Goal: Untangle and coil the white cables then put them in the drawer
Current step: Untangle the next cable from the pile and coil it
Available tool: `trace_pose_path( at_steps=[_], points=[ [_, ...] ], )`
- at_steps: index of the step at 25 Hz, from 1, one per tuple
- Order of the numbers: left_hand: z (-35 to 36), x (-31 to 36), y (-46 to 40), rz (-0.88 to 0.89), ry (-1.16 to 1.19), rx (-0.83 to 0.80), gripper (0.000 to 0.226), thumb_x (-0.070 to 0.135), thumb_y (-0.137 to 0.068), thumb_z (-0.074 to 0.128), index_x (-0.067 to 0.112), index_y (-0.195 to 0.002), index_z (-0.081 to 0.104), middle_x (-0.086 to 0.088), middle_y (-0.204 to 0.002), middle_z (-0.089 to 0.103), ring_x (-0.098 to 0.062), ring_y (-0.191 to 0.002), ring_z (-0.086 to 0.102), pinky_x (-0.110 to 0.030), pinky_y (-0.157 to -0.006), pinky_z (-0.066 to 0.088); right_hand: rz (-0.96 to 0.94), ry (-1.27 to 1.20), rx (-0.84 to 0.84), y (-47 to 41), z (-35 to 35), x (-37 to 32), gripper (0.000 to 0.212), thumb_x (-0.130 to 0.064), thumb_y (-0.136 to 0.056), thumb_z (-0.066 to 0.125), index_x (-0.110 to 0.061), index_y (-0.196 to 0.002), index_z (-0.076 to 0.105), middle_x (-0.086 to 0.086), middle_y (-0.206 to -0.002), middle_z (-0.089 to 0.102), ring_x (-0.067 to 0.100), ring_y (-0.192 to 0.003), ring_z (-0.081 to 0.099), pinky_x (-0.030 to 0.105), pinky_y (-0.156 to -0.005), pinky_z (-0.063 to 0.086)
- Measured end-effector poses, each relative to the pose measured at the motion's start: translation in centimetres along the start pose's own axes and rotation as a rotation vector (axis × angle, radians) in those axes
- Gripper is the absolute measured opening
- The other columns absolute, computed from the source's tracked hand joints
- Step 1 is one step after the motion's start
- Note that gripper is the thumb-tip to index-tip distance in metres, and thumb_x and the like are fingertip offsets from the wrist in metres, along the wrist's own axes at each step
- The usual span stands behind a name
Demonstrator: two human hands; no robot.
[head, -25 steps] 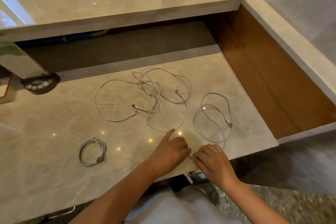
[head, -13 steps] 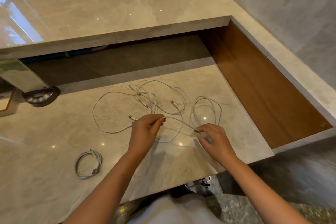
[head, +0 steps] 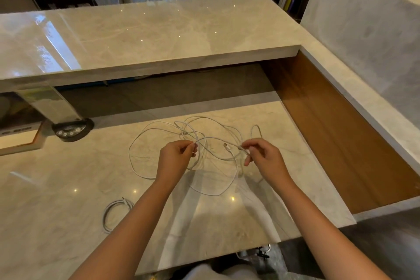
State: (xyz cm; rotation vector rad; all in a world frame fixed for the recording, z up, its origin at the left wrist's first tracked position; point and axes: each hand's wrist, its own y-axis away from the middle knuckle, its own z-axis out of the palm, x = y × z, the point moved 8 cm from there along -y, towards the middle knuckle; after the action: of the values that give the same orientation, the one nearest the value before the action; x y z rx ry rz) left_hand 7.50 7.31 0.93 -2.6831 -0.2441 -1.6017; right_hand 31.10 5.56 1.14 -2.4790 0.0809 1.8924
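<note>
Lying in loose, overlapping loops on the glossy marbled counter (head: 68, 188), the thin white cables (head: 213, 136) are forming a tangle near its middle, with one strand lifting between the two hands. The left hand (head: 176, 157) is pinching a strand at its fingertips, its grip clamped on the cable. The right hand (head: 263, 157) is pinching another strand just beside a small plug (head: 227, 147), grip likewise clamped. A neatly coiled cable (head: 113, 212) is resting on the near left of the counter, well apart from the tangle. The wood-lined drawer (head: 341, 143) is sitting open at the right.
</note>
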Motion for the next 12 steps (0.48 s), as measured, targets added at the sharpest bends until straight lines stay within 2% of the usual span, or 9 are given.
trace_pose_path(
  at_steps=[2,5,8,10,12],
  points=[
    [0.0,0.8,-1.2,-0.059,0.023,-0.030,0.019,0.009,-0.091,0.053,0.004,-0.090,0.071,-0.005,-0.075,0.069,-0.012,-0.063,0.065,-0.021,-0.057,0.050,-0.019,-0.123,0.030,-0.6,-0.6,-3.1,0.022,0.002,-0.092,0.045,-0.018,-0.094,0.055,0.007,-0.090,0.071,0.009,-0.055,0.060,0.028,-0.072,0.049],
    [-0.4,2.8,-2.3,-0.189,0.192,-0.113,0.019,0.009,-0.091,0.053,0.001,-0.094,0.070,-0.006,-0.077,0.071,-0.007,-0.057,0.067,-0.017,-0.057,0.054,-0.011,-0.231,0.116,-1.0,-2.2,-7.0,0.019,-0.011,-0.090,0.054,-0.023,-0.105,0.052,0.004,-0.091,0.074,0.007,-0.064,0.065,0.026,-0.077,0.052],
    [0.4,6.0,-1.9,-0.272,0.450,-0.314,0.017,0.017,-0.092,0.054,0.010,-0.094,0.069,-0.002,-0.084,0.076,-0.008,-0.074,0.072,-0.018,-0.066,0.056,0.017,-0.209,0.129,-1.4,-2.3,-9.5,0.015,-0.015,-0.083,0.063,-0.013,-0.098,0.065,-0.001,-0.078,0.072,0.008,-0.062,0.066,0.024,-0.069,0.057],
    [1.1,8.2,-1.5,-0.216,0.506,-0.437,0.017,0.019,-0.092,0.052,0.014,-0.094,0.069,-0.001,-0.089,0.076,-0.011,-0.086,0.071,-0.023,-0.078,0.055,0.017,-0.153,0.055,-1.6,-0.7,-10.4,0.008,-0.009,-0.084,0.062,-0.012,-0.091,0.065,0.000,-0.071,0.071,0.007,-0.058,0.065,0.019,-0.060,0.056],
    [1.5,9.7,-1.1,-0.148,0.495,-0.480,0.018,0.018,-0.092,0.053,0.014,-0.097,0.070,-0.004,-0.093,0.075,-0.012,-0.089,0.071,-0.023,-0.079,0.054,-0.008,-0.065,0.020,-1.5,0.8,-10.5,0.008,-0.007,-0.084,0.063,-0.015,-0.084,0.065,0.000,-0.068,0.070,0.008,-0.055,0.065,0.019,-0.056,0.055]
  ],
)
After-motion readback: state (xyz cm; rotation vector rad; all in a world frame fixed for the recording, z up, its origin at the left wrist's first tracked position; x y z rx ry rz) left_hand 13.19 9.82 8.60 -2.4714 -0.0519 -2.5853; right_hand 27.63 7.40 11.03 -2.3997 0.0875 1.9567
